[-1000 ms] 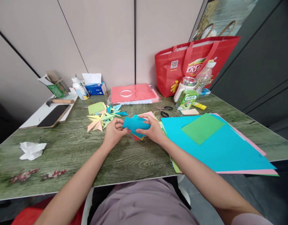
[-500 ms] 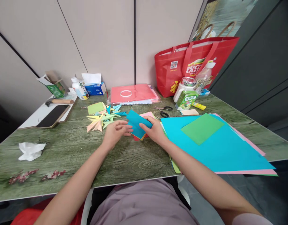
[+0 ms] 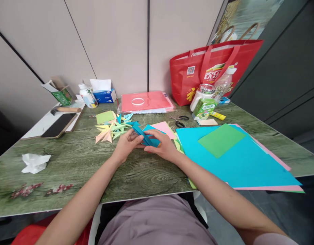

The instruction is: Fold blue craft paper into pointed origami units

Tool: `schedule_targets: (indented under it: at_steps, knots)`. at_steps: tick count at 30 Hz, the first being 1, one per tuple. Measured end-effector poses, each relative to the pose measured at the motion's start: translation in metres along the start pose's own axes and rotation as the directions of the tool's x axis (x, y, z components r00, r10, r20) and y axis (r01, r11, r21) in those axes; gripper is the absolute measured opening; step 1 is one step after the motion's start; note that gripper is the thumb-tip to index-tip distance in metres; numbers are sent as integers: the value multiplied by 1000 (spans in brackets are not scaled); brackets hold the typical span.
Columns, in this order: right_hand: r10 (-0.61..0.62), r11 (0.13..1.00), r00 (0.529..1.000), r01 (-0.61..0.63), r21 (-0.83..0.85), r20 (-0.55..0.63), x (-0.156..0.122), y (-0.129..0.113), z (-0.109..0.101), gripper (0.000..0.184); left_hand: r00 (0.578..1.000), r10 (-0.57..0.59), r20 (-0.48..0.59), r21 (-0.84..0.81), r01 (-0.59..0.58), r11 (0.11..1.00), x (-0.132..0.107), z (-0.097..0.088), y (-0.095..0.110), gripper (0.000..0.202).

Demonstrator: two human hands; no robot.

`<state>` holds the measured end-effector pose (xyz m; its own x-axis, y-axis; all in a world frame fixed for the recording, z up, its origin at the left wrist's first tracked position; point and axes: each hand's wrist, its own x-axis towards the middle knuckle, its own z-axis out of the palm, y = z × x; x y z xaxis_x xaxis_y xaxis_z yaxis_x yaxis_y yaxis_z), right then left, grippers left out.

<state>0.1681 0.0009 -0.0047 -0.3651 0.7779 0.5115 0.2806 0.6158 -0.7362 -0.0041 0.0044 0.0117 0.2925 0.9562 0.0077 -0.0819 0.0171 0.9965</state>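
A sheet of blue paper [image 3: 141, 132], bent or folded and tilted up on edge, is between my two hands. My left hand [image 3: 125, 146] pinches its left side with thumb and fingers. On its right side, my right hand [image 3: 164, 145] has the thumb low and the fingers over the top. Under the hands lies a small stack of paper with a blue piece [image 3: 153, 128] on top and a pink sheet [image 3: 167, 129] behind. Just left of the fingers is a heap of folded paper points [image 3: 113, 129] in yellow, green, peach and blue.
Large coloured sheets [image 3: 223, 170] with a green square [image 3: 221, 140] cover the right side. Scissors [image 3: 181, 120], a green carton [image 3: 204, 109] and a red bag [image 3: 184, 81] stand or lie behind. At left are a phone [image 3: 59, 126], a hammer [image 3: 67, 109] and a crumpled tissue [image 3: 35, 163].
The blue paper was flatter over the stack, with the left fingers loosely beside it. Now it is tilted up and bent, and both hands have closed in on it.
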Motion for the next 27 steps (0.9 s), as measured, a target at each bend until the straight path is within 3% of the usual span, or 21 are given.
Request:
schedule_targets:
  at_steps: [8,13,18,22,27]
  knots:
    - [98,980,994,-90,180,-38,-1,2,5,44,1000,11,-6,41,-11,999,0,2,-1,52]
    - [160,962,980,-129,239,-118,-1,9,5,31,995,67,-71,110,-58,992,3,-1,-5,39]
    - [204,974,944,-169,152,-259,-2,17,2,26,981,125,-149,205,-94,974,5,-6,-7,36]
    - [173,985,961,-171,28,-215,0,14,-3,14,979,141,-149,194,-111,975,3,-5,-4,52]
    - [202,977,964,-188,98,-172,3,10,-6,18,978,159,-134,166,-136,977,-1,-2,0,65]
